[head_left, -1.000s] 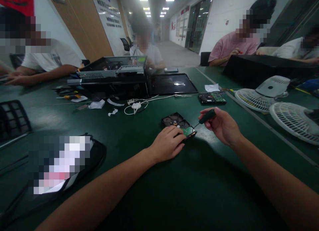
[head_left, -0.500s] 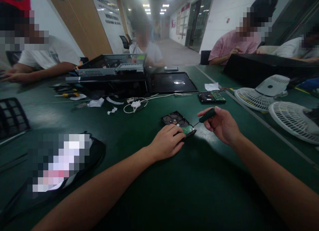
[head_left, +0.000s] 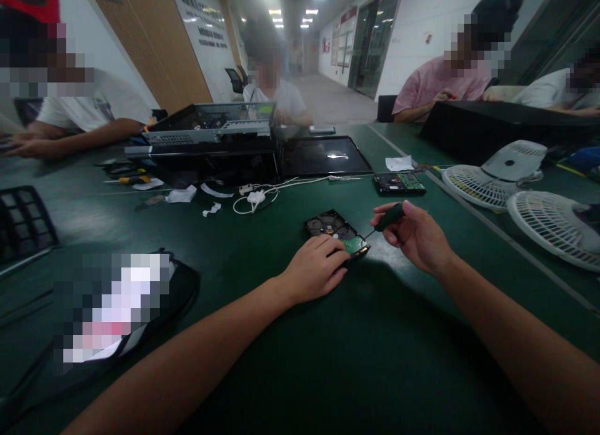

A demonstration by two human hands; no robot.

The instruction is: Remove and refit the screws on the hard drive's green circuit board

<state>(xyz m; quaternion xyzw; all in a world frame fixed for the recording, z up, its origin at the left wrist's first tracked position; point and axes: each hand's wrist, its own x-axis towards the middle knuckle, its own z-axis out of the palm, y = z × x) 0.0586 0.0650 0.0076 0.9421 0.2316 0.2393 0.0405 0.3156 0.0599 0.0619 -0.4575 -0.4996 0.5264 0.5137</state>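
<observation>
A hard drive [head_left: 329,223] lies on the green tabletop, its dark metal casing and green circuit board facing up. My left hand [head_left: 319,267] rests over its near left side, with the fingers curled on the drive and gripping it; part of the drive is hidden beneath them. My right hand [head_left: 419,235] is closed around the dark handle of a screwdriver [head_left: 390,217]. The thin shaft slants down to the left, and its tip meets the circuit board near the drive's right corner. A second hard drive [head_left: 399,183] sits farther back, beyond my right hand.
An opened computer case [head_left: 206,160] stands at the back left beside a flat black panel [head_left: 325,156]. A white cable [head_left: 255,199] and paper scraps [head_left: 182,194] lie before it. White fan grilles [head_left: 553,225] are at right, a black bag [head_left: 185,282] at left. Several people sit around.
Almost nothing differs. Both hands, the screwdriver and the hard drive keep their places, apart from a very slight shift of the view.
</observation>
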